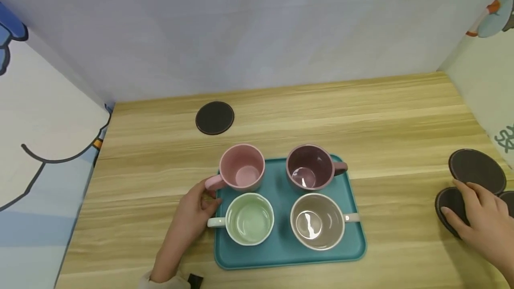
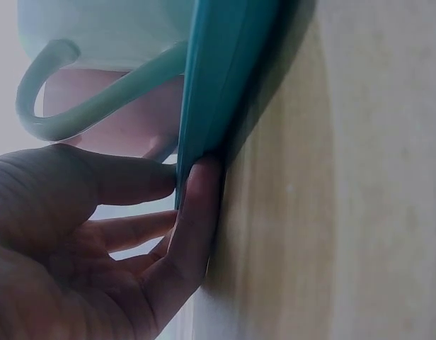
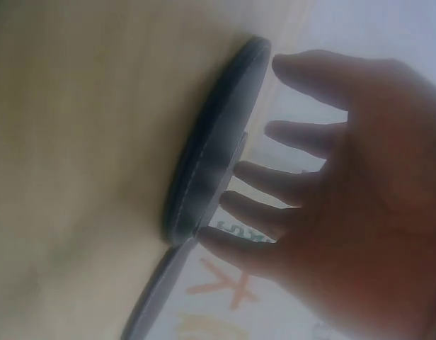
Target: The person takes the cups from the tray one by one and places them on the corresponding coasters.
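Observation:
At the left edge of a teal tray [image 1: 281, 254], my left hand [image 1: 192, 215] pinches the rim. The left wrist view shows the thumb above the rim and a finger [image 2: 198, 205] beneath it. On the tray stand a pink mug [image 1: 242, 168], a pale green mug [image 1: 250, 220], a plum mug [image 1: 309, 168] and a greyish-beige mug [image 1: 317, 223]. Handles of the pink and green mugs point left, towards this hand. Far to the right, my right hand [image 1: 483, 217] hovers over a round black coaster [image 1: 446, 203], its fingers spread and holding nothing.
Two more black coasters [image 1: 478, 171] lie close by the right hand, one partly hidden. Another lone coaster [image 1: 214, 117] is on the wooden table [image 1: 140, 182] behind the tray. Light panels [image 1: 257, 35] enclose the table at the back and sides.

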A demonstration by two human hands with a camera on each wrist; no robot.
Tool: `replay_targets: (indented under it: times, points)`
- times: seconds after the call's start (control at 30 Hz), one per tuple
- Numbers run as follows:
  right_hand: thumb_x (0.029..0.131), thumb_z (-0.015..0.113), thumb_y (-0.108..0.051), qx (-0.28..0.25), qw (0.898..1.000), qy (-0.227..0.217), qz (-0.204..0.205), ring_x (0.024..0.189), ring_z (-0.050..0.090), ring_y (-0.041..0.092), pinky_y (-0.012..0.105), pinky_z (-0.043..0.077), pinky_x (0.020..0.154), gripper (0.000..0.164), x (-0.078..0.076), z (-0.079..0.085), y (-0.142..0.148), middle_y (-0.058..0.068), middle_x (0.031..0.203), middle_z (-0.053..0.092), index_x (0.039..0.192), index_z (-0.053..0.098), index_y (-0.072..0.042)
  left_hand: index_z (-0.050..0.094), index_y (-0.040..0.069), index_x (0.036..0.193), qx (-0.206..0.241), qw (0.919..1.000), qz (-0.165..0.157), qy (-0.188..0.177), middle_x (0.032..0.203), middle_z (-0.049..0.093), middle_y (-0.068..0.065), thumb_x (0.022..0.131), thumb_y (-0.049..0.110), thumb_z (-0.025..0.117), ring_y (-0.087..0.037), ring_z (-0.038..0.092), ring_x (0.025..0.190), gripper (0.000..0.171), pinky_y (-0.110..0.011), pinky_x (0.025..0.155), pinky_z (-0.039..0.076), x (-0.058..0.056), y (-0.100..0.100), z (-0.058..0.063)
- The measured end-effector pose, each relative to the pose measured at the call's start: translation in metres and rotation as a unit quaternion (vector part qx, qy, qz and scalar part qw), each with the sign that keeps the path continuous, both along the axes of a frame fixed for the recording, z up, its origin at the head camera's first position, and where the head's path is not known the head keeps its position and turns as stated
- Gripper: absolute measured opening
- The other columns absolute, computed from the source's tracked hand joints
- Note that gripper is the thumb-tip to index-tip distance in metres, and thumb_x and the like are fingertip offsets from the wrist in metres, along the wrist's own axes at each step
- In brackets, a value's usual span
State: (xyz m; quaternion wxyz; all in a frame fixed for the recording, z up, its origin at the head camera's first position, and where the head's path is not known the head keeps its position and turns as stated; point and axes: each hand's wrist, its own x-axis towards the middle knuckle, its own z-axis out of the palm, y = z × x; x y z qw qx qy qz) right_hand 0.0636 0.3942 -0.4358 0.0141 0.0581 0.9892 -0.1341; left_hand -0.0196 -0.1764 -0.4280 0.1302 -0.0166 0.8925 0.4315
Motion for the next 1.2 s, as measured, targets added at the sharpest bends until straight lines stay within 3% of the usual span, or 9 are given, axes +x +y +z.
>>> replay_targets:
  times: [0.27, 0.37, 0.43, 0.6, 0.8, 1.03, 1.2]
  points:
    - [0.112, 0.042, -0.035, -0.001, 0.999, 0.034, 0.007, 0.135, 0.021, 0.07, 0.078, 0.006, 0.119, 0.061, 0.012, -0.006, -0.002, 0.052, 0.145, 0.025, 0.144, 0.034, 0.016, 0.06, 0.003, 0.135, 0.014, 0.9999, 0.003, -0.007, 0.108, 0.067, -0.015, 0.094, 0.004, 0.072, -0.014, 0.061, 0.072, 0.042, -0.024, 0.061, 0.05, 0.002, -0.001, 0.0]
    - [0.112, 0.043, -0.037, 0.001, 0.999, 0.035, 0.006, 0.136, 0.02, 0.071, 0.079, 0.006, 0.118, 0.061, 0.014, -0.009, 0.0, 0.052, 0.146, 0.024, 0.143, 0.036, 0.016, 0.061, 0.004, 0.134, 0.013, 0.9999, 0.001, -0.008, 0.108, 0.067, -0.015, 0.094, 0.004, 0.072, -0.014, 0.061, 0.072, 0.042, -0.024, 0.061, 0.05, 0.003, 0.0, 0.0]
    - [0.111, 0.047, -0.037, 0.009, 0.999, 0.03, 0.008, 0.132, 0.023, 0.074, 0.084, 0.014, 0.112, 0.06, 0.011, -0.008, 0.0, 0.05, 0.145, 0.027, 0.142, 0.038, 0.013, 0.061, 0.003, 0.134, 0.012, 0.9999, -0.001, -0.004, 0.108, 0.067, -0.016, 0.094, 0.003, 0.072, -0.014, 0.061, 0.072, 0.042, -0.024, 0.061, 0.05, 0.003, -0.001, 0.0]
    - [0.104, 0.064, -0.032, 0.04, 0.999, -0.004, 0.036, 0.12, 0.032, 0.08, 0.092, 0.029, 0.086, 0.058, -0.005, 0.001, -0.005, 0.047, 0.143, 0.034, 0.142, 0.045, 0.008, 0.062, 0.003, 0.132, 0.005, 0.9999, -0.008, 0.013, 0.106, 0.068, -0.016, 0.093, 0.002, 0.073, -0.013, 0.059, 0.07, 0.04, -0.024, 0.06, 0.048, 0.002, -0.003, 0.0]
    - [0.097, 0.073, -0.016, 0.03, 0.996, -0.028, 0.085, 0.121, 0.031, 0.078, 0.088, 0.028, 0.092, 0.06, -0.026, 0.009, -0.014, 0.049, 0.141, 0.034, 0.144, 0.046, 0.008, 0.061, 0.003, 0.134, 0.002, 0.9999, -0.01, 0.01, 0.108, 0.068, -0.016, 0.094, 0.003, 0.072, -0.015, 0.058, 0.071, 0.041, -0.024, 0.062, 0.048, -0.002, -0.004, 0.0]
    - [0.102, 0.067, -0.033, 0.022, 0.995, -0.063, 0.077, 0.124, 0.029, 0.076, 0.085, 0.033, 0.085, 0.062, -0.047, 0.019, -0.024, 0.043, 0.144, 0.033, 0.148, 0.045, 0.003, 0.062, 0.002, 0.13, 0.001, 0.9997, -0.015, 0.019, 0.106, 0.068, -0.017, 0.094, 0.004, 0.072, -0.014, 0.057, 0.07, 0.037, -0.024, 0.06, 0.048, -0.002, -0.005, 0.001]
    - [0.101, 0.069, -0.029, 0.016, 0.99, -0.093, 0.107, 0.121, 0.031, 0.073, 0.081, 0.038, 0.084, 0.065, -0.066, 0.026, -0.03, 0.041, 0.143, 0.033, 0.151, 0.044, 0.004, 0.062, 0.003, 0.13, 0.001, 0.9999, -0.011, 0.007, 0.107, 0.068, -0.016, 0.095, 0.006, 0.072, -0.015, 0.056, 0.071, 0.037, -0.024, 0.06, 0.047, -0.002, -0.005, 0.001]
